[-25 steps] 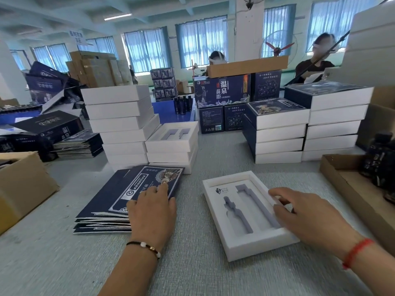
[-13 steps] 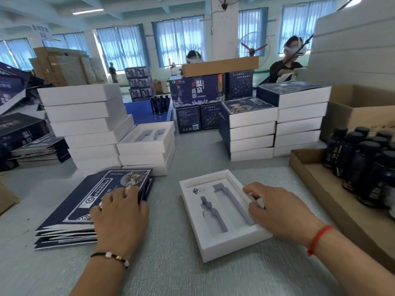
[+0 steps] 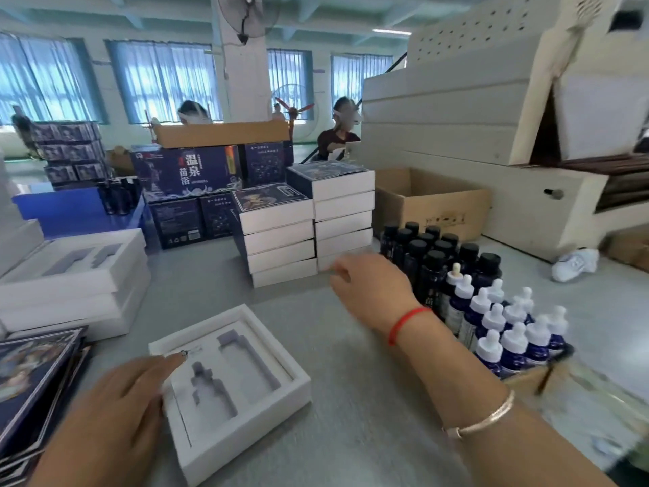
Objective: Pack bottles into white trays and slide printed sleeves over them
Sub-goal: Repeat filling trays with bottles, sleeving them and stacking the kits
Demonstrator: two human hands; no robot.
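An empty white tray (image 3: 277, 388) with two bottle-shaped cut-outs lies on the grey table in front of me. My left hand (image 3: 116, 416) rests on its left rim, fingers relaxed. My right hand (image 3: 372, 290) hovers above the table, empty, fingers loosely curled, just left of the bottles. Dark bottles with black caps (image 3: 435, 258) and blue dropper bottles with white tops (image 3: 509, 332) stand packed together in a cardboard tray at the right. A stack of flat printed sleeves (image 3: 31, 377) lies at the left edge.
Empty white trays (image 3: 73, 275) are stacked at the left. Two stacks of sleeved boxes (image 3: 309, 223) stand behind the work spot. An open cardboard box (image 3: 432, 202) and a large cream machine (image 3: 491, 117) are at the right. People sit in the background.
The view has swung right. My right hand left the tray's right rim and moved up and right toward the bottles. My left hand shifted from the sleeve stack onto the tray's left rim.
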